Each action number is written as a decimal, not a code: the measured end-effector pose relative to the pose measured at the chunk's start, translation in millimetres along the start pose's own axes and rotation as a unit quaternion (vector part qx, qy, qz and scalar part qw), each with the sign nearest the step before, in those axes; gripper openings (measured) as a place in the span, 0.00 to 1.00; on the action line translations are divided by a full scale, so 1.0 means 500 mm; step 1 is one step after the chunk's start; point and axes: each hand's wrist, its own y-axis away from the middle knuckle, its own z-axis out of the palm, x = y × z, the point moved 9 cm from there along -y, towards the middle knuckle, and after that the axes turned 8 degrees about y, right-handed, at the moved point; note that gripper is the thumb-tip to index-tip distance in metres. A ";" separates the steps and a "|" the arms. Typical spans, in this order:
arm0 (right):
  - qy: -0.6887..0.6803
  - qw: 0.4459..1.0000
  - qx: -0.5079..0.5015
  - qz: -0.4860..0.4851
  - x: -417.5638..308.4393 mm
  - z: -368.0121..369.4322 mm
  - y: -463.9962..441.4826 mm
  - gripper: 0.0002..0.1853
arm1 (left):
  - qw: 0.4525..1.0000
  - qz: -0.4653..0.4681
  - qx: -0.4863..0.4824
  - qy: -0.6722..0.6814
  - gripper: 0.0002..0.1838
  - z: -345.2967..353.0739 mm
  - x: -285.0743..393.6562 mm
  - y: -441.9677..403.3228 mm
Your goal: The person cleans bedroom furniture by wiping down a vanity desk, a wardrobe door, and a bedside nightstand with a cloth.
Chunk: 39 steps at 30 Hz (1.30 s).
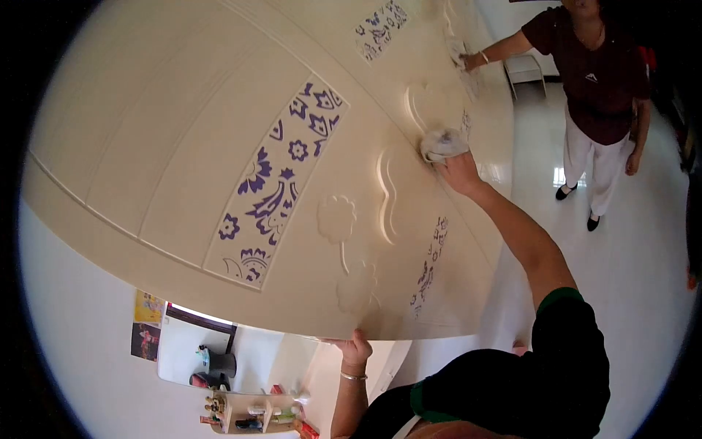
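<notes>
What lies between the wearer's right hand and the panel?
In the head view, a pale, crumpled cloth lies between the right hand and the panel.

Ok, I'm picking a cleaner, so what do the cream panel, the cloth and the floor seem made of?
Cream panel: probably painted or laminated board, satin finish, judging by its even colour and soft highlights; the core is hidden.
Cloth: likely soft fabric, matt, since it bunches in the right hand.
Floor: perhaps glazed tile or polished stone, glossy, given its bright reflection.
</notes>
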 end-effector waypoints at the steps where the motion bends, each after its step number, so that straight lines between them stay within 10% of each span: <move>1: -0.029 0.999 0.000 -0.036 -0.002 -0.002 -0.001 0.24 | 1.000 -0.006 0.000 0.000 0.40 0.001 -0.003 0.002; 4: 0.004 0.957 0.270 -0.105 -0.002 -0.051 -0.034 0.17 | 0.997 -0.051 0.009 0.053 0.40 0.001 -0.006 -0.016; 7: -0.060 0.971 0.198 -0.122 -0.008 -0.044 -0.144 0.24 | 0.960 -0.095 0.077 0.252 0.40 -0.007 -0.029 -0.005; 13: -0.203 0.977 0.013 0.064 0.127 -0.007 -0.278 0.28 | 0.998 -0.051 -0.021 0.012 0.35 0.022 -0.087 0.065; 19: -0.231 0.955 0.136 0.129 0.184 0.019 -0.267 0.34 | 0.995 -0.068 -0.032 0.072 0.33 0.010 -0.036 0.012; 23: -0.229 0.954 0.027 0.193 0.212 0.089 -0.226 0.37 | 0.971 -0.086 0.038 0.218 0.33 0.017 -0.060 0.020; 27: -0.321 0.871 0.075 0.366 0.265 0.245 -0.045 0.35 | 0.996 -0.024 0.070 0.050 0.36 -0.028 -0.007 -0.019; 29: -0.110 0.972 0.051 0.201 0.243 0.386 0.083 0.36 | 0.995 0.023 0.094 0.019 0.36 -0.027 0.014 -0.029; 30: -0.279 0.895 0.020 0.348 0.203 0.323 0.185 0.33 | 0.985 -0.016 0.106 0.133 0.35 -0.028 0.025 -0.046; 33: 0.005 0.986 -0.116 0.124 0.127 0.459 0.412 0.28 | 0.987 -0.052 0.081 0.131 0.33 -0.025 0.005 -0.024; 34: 0.083 0.955 -0.269 0.089 0.076 0.470 0.473 0.27 | 0.994 -0.049 0.064 0.075 0.33 -0.023 -0.005 -0.021; 37: 0.207 0.935 -0.289 0.002 -0.116 0.415 0.606 0.30 | 0.979 -0.069 0.043 0.189 0.33 -0.009 -0.029 -0.018; 39: -0.267 0.938 -0.150 0.162 -0.193 0.317 0.617 0.34 | 0.976 -0.072 0.062 0.196 0.33 -0.018 -0.011 -0.029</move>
